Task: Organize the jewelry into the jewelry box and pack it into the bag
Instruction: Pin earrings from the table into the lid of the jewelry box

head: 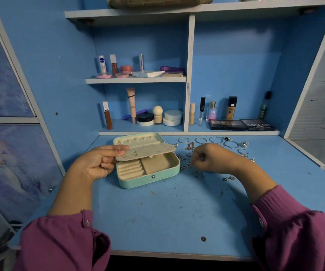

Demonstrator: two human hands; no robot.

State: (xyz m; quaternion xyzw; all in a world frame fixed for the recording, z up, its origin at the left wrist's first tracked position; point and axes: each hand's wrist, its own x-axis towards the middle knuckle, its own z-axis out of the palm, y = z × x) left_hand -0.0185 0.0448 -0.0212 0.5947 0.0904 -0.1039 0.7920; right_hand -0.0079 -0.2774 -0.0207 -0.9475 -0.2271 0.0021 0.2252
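A person's left hand [97, 163], at centre left of the frame, pinches the near left corner of a cream earring panel [146, 151] between thumb and fingers, holding it lifted and tilted above the tray of an open jewelry box [150, 178]. The right hand [206, 158], just right of centre, is curled into a loose fist with its fingertips drawn together over a small dark item; what that item is cannot be made out. Both arms wear magenta sleeves [64, 243] that fill the lower corners.

The mint-green box sits on a blue desk [167, 216] at mid-frame, its lid [138, 139] tipped back toward the shelves. Inside, cream ring rolls [130, 169] lie in the left part and a bare square compartment [157, 163] in the right. A metal snap [153, 176] shows on the front wall.

Loose jewelry spreads across the desk to the right of the box: hoop bangles [200, 140] in a row along the back edge, a gold chain [191, 146] just behind the right hand, and small earrings [229, 178] scattered below the right wrist. One patterned piece [189, 163] lies just beside the box's right end.

Above, blue shelves hold cosmetics: a deodorant bottle [102, 64] on the upper shelf, a foundation tube [131, 104] and white jars [172, 118] below, and two eyeshadow palettes [241, 125] at right. A woven bag [157, 1] is partly visible on the top shelf at the upper edge.
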